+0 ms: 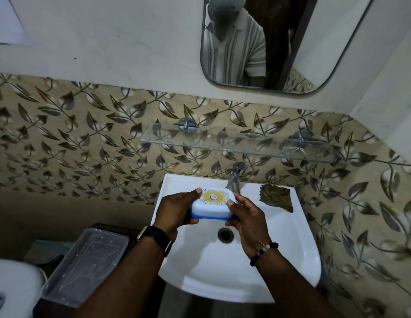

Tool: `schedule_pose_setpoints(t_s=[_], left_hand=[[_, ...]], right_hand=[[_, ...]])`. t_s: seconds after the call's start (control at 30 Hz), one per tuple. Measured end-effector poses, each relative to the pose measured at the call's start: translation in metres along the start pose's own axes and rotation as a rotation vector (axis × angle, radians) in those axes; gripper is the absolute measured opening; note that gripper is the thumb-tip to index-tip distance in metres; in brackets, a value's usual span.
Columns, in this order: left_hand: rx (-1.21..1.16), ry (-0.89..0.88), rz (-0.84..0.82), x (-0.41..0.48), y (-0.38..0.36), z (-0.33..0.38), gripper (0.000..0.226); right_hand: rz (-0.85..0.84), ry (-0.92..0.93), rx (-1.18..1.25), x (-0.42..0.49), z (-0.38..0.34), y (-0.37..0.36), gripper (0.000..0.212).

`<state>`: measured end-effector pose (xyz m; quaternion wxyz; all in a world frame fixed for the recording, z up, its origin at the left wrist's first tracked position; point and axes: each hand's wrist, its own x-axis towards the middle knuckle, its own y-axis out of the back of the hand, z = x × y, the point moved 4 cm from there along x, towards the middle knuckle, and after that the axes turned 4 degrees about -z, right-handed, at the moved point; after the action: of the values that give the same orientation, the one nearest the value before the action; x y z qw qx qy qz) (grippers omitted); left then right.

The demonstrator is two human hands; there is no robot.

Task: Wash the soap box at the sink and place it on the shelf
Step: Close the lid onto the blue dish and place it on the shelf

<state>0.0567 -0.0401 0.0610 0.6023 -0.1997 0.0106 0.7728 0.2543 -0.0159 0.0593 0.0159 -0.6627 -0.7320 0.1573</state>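
The soap box (212, 204) has a white lid with a round yellow label and a blue base. I hold it closed over the white sink (280, 260), just in front of the chrome tap (234, 177). My left hand (177, 212) grips its left end, thumb on the lid. My right hand (247, 222) grips its right end, thumb on the lid's corner. No water runs from the tap. Above the tap a glass shelf (241, 146) is fixed to the leaf-patterned tiles, with nothing standing on it.
A green scrub pad (276, 197) lies on the sink's right rim. A clear plastic container (85, 265) sits on a dark stand left of the sink. A white toilet tank (12, 292) is at bottom left. A mirror (268, 42) hangs above the shelf.
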Motion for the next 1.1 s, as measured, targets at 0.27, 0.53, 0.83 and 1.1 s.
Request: schedule_pose_setpoints(t_s=[0.27,0.53,0.83,1.1], left_hand=[[-0.005,-0.317,-0.006,-0.004,-0.021,0.1,0.022],[0.188,-0.508,-0.176,0.016,-0.067,0.183,0.02],[0.689,-0.584,0.052,0.068,-0.082,0.191,0.042],[0.801,-0.599,0.053,0.086,-0.091,0.175,0.041]], right_hand=[[0.03,0.257,-0.016,0.009,-0.094,-0.026,0.029],[0.096,0.293,-0.125,0.056,-0.194,-0.031,0.023],[0.184,0.281,-0.459,0.11,-0.215,-0.017,0.025],[0.25,0.271,-0.646,0.134,-0.201,-0.004,0.04]])
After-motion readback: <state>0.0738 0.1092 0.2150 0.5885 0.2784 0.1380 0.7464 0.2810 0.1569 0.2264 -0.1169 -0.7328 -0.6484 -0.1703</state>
